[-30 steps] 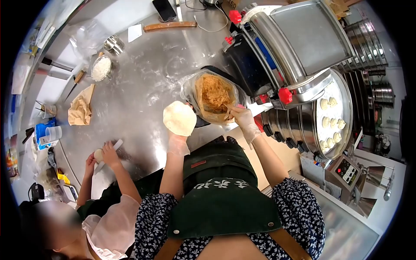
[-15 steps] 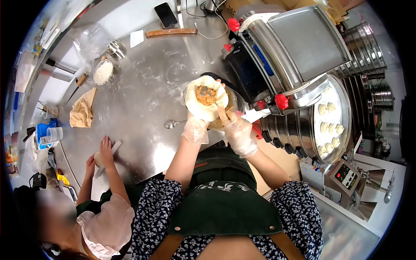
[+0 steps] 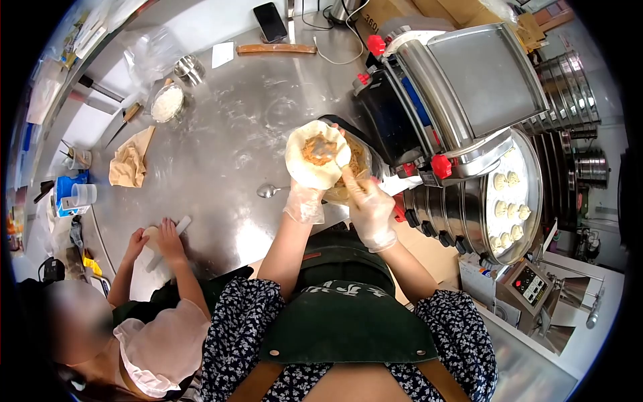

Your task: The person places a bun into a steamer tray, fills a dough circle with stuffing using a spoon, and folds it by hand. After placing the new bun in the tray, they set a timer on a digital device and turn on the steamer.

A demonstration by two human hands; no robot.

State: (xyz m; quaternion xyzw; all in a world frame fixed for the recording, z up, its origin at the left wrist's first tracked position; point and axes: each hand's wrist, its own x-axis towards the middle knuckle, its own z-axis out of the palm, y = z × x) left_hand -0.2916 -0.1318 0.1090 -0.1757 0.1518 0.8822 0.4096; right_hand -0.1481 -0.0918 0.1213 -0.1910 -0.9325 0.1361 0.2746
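My gloved left hand (image 3: pixel 305 203) holds a round dough wrapper (image 3: pixel 303 171) from below, its fingers partly hidden underneath. Orange-brown filling (image 3: pixel 312 153) lies in the middle of the dough. A shiny metal patch on the filling looks like the bowl of a spoon (image 3: pixel 326 148); its handle is hard to make out. My gloved right hand (image 3: pixel 372 209) is closed at the wrapper's lower right edge, apparently gripping that spoon. Just behind the wrapper stands a bowl of filling (image 3: pixel 358 164), partly covered by my hands.
Right of my hands stand a roller machine (image 3: pixel 445 94) and stacked steamers (image 3: pixel 445 208) with pleated buns (image 3: pixel 508 210) on top. A second spoon (image 3: pixel 268 191) lies on the steel table. At lower left a co-worker's hands (image 3: pixel 161 241) handle dough by a white rolling pin (image 3: pixel 175 231).
My view has shifted slightly, so the table and machine sit farther right. My right hand has drawn a little down from the wrapper, uncovering more of the filling bowl. The left still holds the dough.
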